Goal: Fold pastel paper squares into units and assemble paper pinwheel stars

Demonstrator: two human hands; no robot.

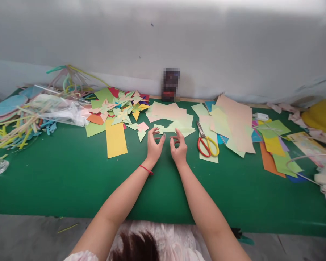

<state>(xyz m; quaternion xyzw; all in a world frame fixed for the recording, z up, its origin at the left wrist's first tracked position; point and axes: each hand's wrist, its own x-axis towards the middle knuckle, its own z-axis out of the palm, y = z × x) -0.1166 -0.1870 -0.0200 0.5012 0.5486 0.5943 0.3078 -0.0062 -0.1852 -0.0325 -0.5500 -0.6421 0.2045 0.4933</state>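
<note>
My left hand [154, 146], with a red string bracelet [146, 169] at the wrist, hovers over the middle of the green table. Its fingers curve forward with the thumb apart, and I see nothing held in it. Facing it, my right hand [178, 148] has the same curved, parted shape and also appears to hold nothing. Just beyond the fingertips lie pale green and pink paper sheets [168, 111], overlapping. To the right, scissors [205, 140] with one red and one yellow handle loop rest on a pale green sheet. Folded paper pieces [122, 115] are heaped at the left.
A yellow paper rectangle [116, 139] lies left of my hands. Coloured strips [13, 127] and a clear plastic bag [62, 108] are farther left. Large pink sheets [237, 119], more coloured paper [277, 145] and a white cable [301, 172] are right. A blurred dark object [170, 85] stands by the wall.
</note>
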